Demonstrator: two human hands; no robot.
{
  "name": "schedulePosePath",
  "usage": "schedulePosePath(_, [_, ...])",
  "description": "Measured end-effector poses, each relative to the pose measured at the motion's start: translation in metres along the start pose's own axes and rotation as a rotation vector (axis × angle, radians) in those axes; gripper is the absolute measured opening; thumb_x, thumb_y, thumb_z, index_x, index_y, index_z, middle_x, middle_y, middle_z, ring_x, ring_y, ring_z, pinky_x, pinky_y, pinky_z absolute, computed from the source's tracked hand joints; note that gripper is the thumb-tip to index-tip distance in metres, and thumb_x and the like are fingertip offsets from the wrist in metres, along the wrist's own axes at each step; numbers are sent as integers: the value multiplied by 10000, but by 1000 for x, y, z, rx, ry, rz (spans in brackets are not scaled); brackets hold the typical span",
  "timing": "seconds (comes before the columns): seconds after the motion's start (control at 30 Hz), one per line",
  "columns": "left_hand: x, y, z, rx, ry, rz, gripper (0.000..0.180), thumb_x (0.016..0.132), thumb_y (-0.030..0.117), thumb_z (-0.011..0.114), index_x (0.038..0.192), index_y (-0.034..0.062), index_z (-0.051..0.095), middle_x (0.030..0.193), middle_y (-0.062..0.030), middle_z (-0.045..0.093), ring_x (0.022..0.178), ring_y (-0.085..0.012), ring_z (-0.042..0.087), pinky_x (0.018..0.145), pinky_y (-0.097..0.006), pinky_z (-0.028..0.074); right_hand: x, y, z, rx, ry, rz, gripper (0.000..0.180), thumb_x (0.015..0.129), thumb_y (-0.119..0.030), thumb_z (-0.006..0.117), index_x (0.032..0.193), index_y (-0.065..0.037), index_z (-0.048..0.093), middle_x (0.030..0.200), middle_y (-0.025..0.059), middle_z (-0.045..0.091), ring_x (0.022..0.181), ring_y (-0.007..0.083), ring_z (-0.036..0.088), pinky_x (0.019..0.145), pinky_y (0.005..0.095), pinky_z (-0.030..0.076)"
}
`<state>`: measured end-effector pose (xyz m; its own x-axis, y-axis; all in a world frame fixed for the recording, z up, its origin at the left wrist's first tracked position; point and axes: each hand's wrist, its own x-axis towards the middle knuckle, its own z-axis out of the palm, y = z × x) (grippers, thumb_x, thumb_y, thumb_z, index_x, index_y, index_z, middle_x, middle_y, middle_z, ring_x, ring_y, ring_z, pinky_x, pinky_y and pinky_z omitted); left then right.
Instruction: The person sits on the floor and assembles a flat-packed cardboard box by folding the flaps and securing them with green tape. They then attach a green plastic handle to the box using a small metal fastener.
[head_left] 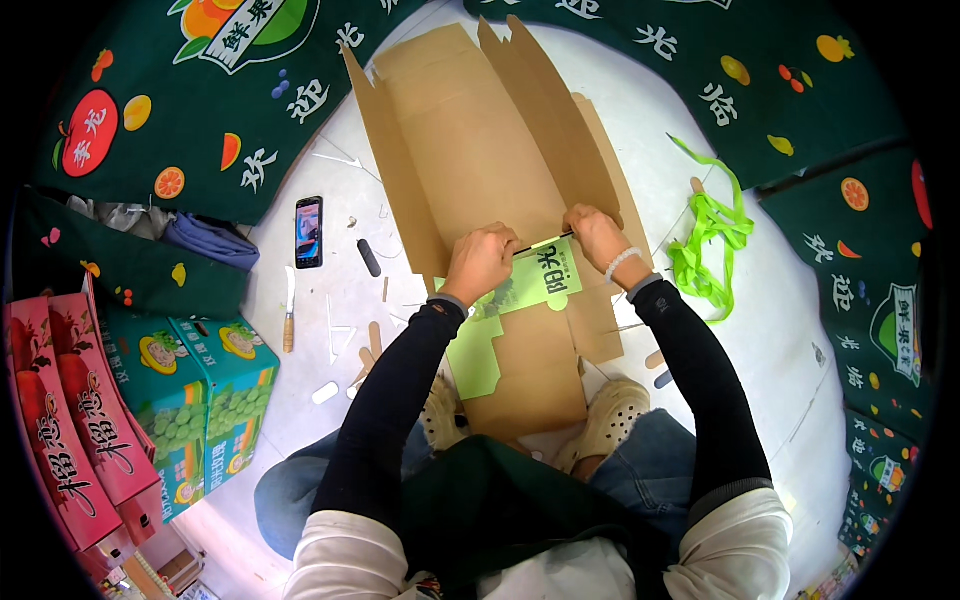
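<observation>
Between my knees lies an unfolded brown cardboard box (470,140), its long side flaps standing up and its near flaps spread out. A bright green printed panel (540,275) lies across its near part. My left hand (483,262) is closed with the fingertips pinched at one end of a thin dark strip (543,244), just over the panel's far edge. At the other end of the strip my right hand (597,240) is pinched closed, beside the right side flap. The strip runs nearly straight between both hands; what it is made of is not clear.
To the right lies a tangle of green ribbon (710,235). On the left are a phone (309,233), a wooden-handled knife (289,310) and cardboard scraps (370,345). Teal fruit boxes (205,400) and red boxes (75,400) stand farther left. Dark green printed cloths (200,130) hang around.
</observation>
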<state>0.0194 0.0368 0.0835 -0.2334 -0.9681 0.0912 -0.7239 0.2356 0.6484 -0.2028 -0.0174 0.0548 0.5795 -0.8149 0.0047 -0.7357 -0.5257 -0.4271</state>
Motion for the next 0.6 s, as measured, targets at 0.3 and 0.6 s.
schedulePosePath(0.3, [-50, 31, 3, 251, -269, 131, 111, 758, 102, 579, 718, 7, 620, 731, -168, 615, 653, -325, 607, 567, -420, 480, 3, 8, -19, -120, -60, 15, 146, 762, -13, 544, 807, -87, 661, 810, 121, 654, 751, 316, 643, 667, 386, 521])
schedulePosePath(0.6, [-100, -42, 5, 783, -560, -107, 129, 731, 142, 581, 680, 121, 697, 707, -100, 681, 673, -218, 678, 571, -383, 506, 10, 6, -25, -136, -87, 25, 150, 787, -69, 526, 796, -99, 672, 789, 122, 657, 739, 321, 639, 656, 396, 513])
